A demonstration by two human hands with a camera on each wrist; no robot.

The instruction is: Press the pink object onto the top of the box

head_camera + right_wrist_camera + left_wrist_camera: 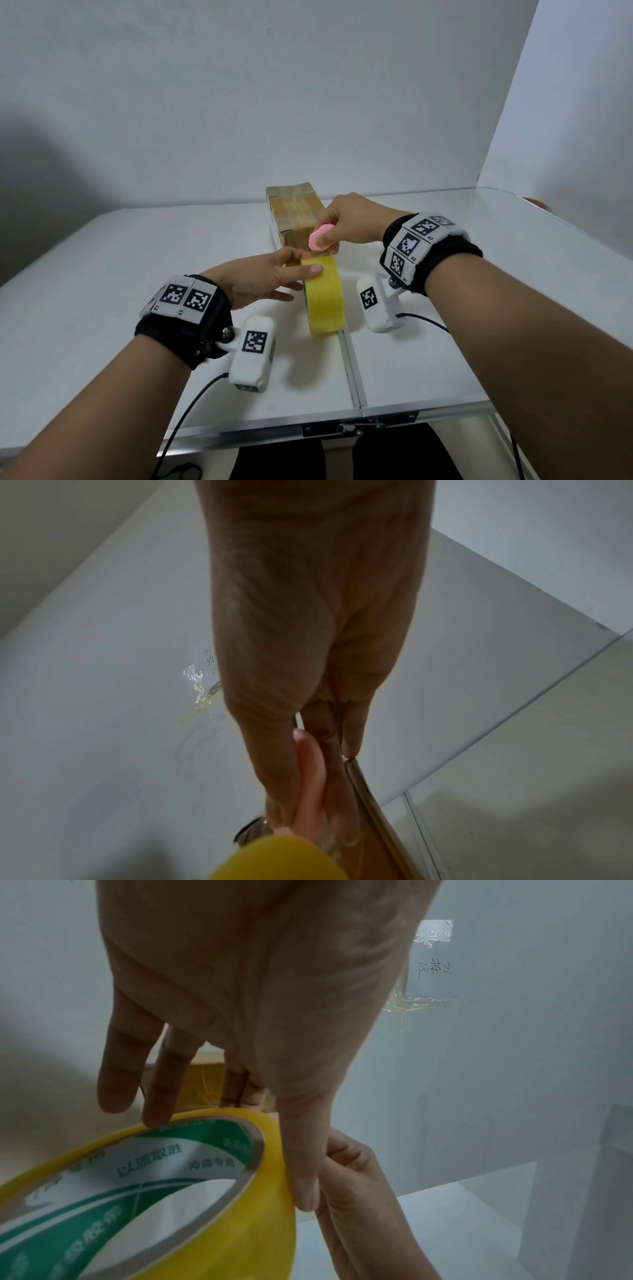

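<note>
- Yellow tape roll (323, 296): stands on edge near the middle of the table (102, 274), beside the seam between the two table halves; printed green-and-white core visible in the left wrist view (171, 1177).
- Left hand (263, 279): rests on the roll's top and left side; thumb laid along the outer yellow face, fingers (161, 1085) nearly straight, reaching over the rim. Hand spread rather than clenched.
- Right hand (349, 219): raised just above the roll's far top edge, fingers curled, pinching a small pink object (320, 237) between thumb and fingers. In the right wrist view the fingertips (342, 813) lie close together just above the yellow roll (281, 859); what kind of object the pink one is cannot be told.
- Cardboard box (294, 214): brown, wrapped in clear tape, lying beyond the roll toward the table's far edge, just behind both hands.
- Wrist bands with printed square markers and white camera units: one on each forearm.
</note>
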